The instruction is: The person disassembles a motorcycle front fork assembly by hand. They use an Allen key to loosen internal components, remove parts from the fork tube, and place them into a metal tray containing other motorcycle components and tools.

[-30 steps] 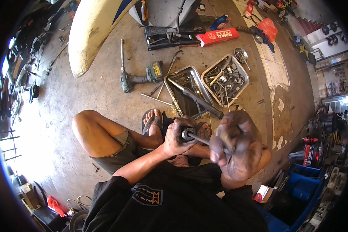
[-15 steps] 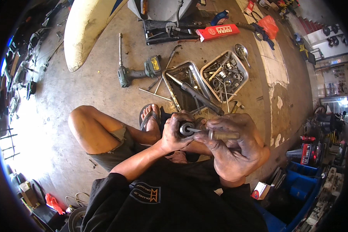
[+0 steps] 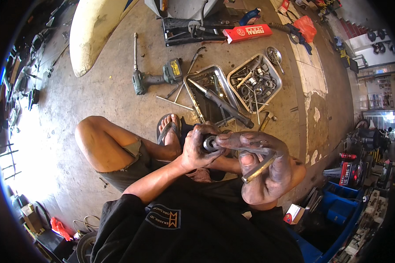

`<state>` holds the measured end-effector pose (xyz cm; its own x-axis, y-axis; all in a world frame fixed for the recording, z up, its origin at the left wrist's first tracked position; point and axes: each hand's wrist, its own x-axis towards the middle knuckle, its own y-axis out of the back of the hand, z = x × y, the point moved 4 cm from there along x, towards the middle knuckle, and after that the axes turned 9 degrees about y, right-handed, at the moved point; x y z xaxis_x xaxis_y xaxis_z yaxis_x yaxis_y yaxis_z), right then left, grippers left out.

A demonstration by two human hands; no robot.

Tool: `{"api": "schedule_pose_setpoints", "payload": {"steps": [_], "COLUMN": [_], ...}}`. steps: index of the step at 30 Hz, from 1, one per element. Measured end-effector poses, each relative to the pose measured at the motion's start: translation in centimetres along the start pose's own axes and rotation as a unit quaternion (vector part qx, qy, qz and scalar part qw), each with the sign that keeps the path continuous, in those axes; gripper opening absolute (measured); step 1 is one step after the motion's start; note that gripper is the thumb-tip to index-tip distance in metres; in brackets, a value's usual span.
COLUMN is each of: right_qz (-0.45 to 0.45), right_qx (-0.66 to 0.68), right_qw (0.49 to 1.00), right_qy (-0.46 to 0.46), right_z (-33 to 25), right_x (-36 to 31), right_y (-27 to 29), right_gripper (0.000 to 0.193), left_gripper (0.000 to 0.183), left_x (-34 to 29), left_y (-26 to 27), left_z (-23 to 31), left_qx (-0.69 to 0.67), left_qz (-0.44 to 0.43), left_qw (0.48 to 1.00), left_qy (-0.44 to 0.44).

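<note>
My left hand (image 3: 195, 151) is wrapped round a dark cylindrical part (image 3: 210, 143) whose ring-shaped open end faces up towards me. Most of its length is hidden beneath the fist. Blackened with grease, my right hand (image 3: 274, 164) is curled around a screwdriver (image 3: 258, 172) with a yellowish handle, which lies slantwise across the palm. Its blade is hidden by the fingers. The right index finger reaches over to the rim of the cylindrical part. Just beyond the hands, a metal tray (image 3: 190, 94) carries a shock-like tube (image 3: 226, 106) with a silver rod.
A second tray (image 3: 278, 87) holds sockets and small metal parts, with a hammer (image 3: 266, 121) near it. A green cordless impact wrench (image 3: 156, 79) and a T-handle wrench (image 3: 175, 103) lie on the floor. Farther off is a red box (image 3: 247, 33); a blue bin (image 3: 338, 212) stands at lower right.
The screwdriver's tip has left the ring-shaped opening. It has swung round within my right hand, handle end now towards me, and the index finger has extended to the rim. My left hand keeps its grip.
</note>
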<state>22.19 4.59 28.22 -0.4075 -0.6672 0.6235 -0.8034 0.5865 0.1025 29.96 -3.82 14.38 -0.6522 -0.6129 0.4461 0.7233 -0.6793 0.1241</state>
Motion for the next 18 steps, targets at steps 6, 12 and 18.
{"api": "schedule_pose_setpoints", "payload": {"steps": [6,12,18], "right_qz": [-0.028,-0.035,-0.002], "right_qx": [-0.151,-0.139,-0.057], "right_qw": [0.987,0.989,0.998], "right_qy": [0.049,0.041,-0.019], "right_z": [0.0,0.0,0.6], "right_x": [0.9,0.8,-0.9], "right_y": [0.0,0.0,0.1], "right_gripper": [0.032,0.03,0.027], "left_gripper": [0.052,0.048,0.048], "left_x": [-0.3,0.1,0.2], "left_y": [0.2,0.4,0.0], "left_z": [-0.6,0.1,0.1], "left_qx": [0.009,0.002,-0.029], "left_qz": [0.005,0.022,0.012], "left_qw": [1.0,1.0,0.999], "left_qy": [0.001,-0.007,-0.023]}}
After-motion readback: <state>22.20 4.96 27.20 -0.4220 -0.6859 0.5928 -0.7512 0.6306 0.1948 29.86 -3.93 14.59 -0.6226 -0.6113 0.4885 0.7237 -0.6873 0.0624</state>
